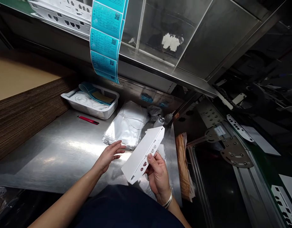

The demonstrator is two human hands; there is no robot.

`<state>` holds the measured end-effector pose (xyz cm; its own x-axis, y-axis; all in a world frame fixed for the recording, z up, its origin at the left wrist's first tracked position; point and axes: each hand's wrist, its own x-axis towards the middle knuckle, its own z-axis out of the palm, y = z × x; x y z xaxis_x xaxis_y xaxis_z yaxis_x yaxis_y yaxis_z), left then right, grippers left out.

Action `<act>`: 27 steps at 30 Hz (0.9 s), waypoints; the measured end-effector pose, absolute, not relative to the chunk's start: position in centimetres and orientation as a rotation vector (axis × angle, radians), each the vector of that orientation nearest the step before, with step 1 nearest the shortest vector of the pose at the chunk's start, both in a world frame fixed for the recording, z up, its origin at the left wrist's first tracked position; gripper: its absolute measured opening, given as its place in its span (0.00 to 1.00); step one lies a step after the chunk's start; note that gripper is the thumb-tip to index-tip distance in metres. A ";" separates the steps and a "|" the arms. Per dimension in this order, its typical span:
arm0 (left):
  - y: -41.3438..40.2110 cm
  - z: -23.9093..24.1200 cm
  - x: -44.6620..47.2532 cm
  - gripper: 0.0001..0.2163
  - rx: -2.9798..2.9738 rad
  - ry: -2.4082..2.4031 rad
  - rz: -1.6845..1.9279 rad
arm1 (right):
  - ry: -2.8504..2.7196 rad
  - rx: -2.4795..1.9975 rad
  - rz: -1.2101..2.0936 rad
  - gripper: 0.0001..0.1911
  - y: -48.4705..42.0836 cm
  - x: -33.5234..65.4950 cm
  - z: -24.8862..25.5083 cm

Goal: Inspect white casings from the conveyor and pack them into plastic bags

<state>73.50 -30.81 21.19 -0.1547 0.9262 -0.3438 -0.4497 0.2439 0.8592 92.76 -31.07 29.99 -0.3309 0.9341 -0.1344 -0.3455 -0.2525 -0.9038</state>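
Note:
My right hand [157, 174] is closed round a long white plastic panel [144, 155] with port cut-outs, held tilted above the steel table [60, 152]. A bracelet sits on that wrist. My left hand [110, 155] is open, its fingers stretched out just over the table, reaching towards a stack of clear plastic bags [126, 125] and close to the panel's left edge. It holds nothing.
A white tray [88, 109] with papers stands at the back, a red pen [88, 120] beside it. A strip of blue labels [105, 41] hangs from above. Corrugated cardboard [22, 117] lies stacked at the left. More white panels [285, 196] lie on the conveyor at the right.

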 end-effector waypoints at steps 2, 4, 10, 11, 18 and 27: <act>-30.9 21.3 73.6 0.27 0.566 1.197 1.321 | -1.063 -0.891 1.726 0.10 -31.2 92.6 30.0; -30.8 21.2 73.8 0.28 0.598 1.226 1.328 | -1.098 -0.891 1.723 0.11 -31.3 92.4 29.9; -30.6 20.8 75.1 0.30 0.663 1.230 1.374 | -1.165 -0.897 1.731 0.13 -31.2 92.3 29.6; -30.7 20.9 75.3 0.30 0.679 1.226 1.390 | -1.173 -0.897 1.736 0.13 -31.2 92.3 29.5; -32.2 22.1 76.7 0.44 1.019 0.822 1.298 | -1.231 -0.906 1.750 0.12 -32.0 91.6 28.9; -33.8 22.2 75.5 0.41 0.206 0.496 1.427 | -2.050 -1.591 0.398 0.15 -17.3 96.4 24.8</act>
